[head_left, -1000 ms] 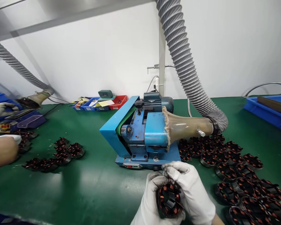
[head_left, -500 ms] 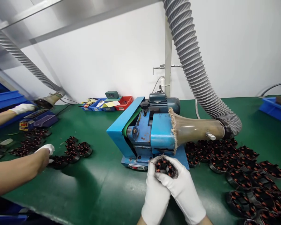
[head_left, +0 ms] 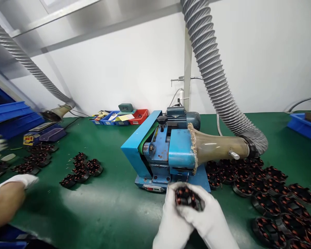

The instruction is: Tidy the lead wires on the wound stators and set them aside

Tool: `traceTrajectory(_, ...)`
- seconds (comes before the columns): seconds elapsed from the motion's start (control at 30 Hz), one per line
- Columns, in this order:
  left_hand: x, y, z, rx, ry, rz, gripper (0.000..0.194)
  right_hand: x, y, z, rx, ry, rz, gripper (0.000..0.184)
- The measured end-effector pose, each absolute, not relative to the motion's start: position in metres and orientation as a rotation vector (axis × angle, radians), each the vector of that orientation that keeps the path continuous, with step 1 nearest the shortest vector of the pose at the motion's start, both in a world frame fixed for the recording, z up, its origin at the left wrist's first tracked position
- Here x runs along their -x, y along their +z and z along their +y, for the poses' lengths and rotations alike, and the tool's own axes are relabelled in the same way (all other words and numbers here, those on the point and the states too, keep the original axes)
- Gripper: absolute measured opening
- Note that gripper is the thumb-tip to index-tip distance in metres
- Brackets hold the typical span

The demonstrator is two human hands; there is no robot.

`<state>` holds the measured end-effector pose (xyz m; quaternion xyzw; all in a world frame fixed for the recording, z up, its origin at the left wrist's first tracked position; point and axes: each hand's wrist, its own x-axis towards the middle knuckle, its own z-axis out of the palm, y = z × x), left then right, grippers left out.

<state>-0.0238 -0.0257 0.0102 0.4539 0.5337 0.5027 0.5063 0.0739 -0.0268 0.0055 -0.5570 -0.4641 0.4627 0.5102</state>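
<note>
Here, the gloved fingers (head_left: 187,211) of the left hand (head_left: 171,214) and right hand (head_left: 208,209) curl around a copper-wound ring (head_left: 183,197), gripping it at lower centre, just below the blue machine (head_left: 181,147); similar rings (head_left: 265,204) crowd the green surface (head_left: 101,207) at lower right.

1 held stator (head_left: 184,197), 1 mach (head_left: 181,147), 2 lg hoses (head_left: 212,65), 2 hoods (head_left: 215,148)

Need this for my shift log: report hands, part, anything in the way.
Left hand and right hand gripping one copper-wound ring. Ring held before blue machine. More rings to the right. Nothing visible blocking between ring and machine.
</note>
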Motion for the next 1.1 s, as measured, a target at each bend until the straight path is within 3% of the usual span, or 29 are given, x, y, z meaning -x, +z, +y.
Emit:
traceTrajectory(0.13,0.046,0.011,-0.047,-1.130,0.958,1.182,0.071,-0.094,0.006,-0.054,1.276,1.302,-1.063,0.053)
traceTrajectory(0.33,0.049,0.040,-0.054,-1.254,0.923,1.089,0.063,-0.112,0.058,-0.059,1.170,1.044,-1.659,0.028)
traceTrajectory(0.5,0.052,0.044,-0.064,-1.115,0.847,1.101,0.054,-0.117,0.076,-0.053,1.075,1.177,-1.862,0.015)
traceTrajectory(0.67,0.052,0.013,-0.063,-0.969,0.865,1.174,0.027,-0.116,0.052,-0.052,0.899,1.498,-1.360,0.016)
traceTrajectory(0.8,0.045,0.000,-0.054,-0.846,0.936,1.129,0.038,-0.111,0.037,-0.053,0.671,1.631,-0.755,0.029)
traceTrajectory(0.93,0.048,0.004,-0.047,-0.772,0.985,1.057,0.048,-0.109,0.038,-0.057,0.978,1.536,-0.853,0.015)
traceTrajectory(1.03,0.053,0.004,-0.047,-0.787,0.966,1.080,0.045,-0.105,0.043,-0.060,1.256,1.427,-1.188,0.013)
traceTrajectory(1.1,0.055,0.002,-0.054,-0.822,0.954,1.121,0.055,-0.103,0.046,-0.062,1.287,1.443,-1.208,0.020)
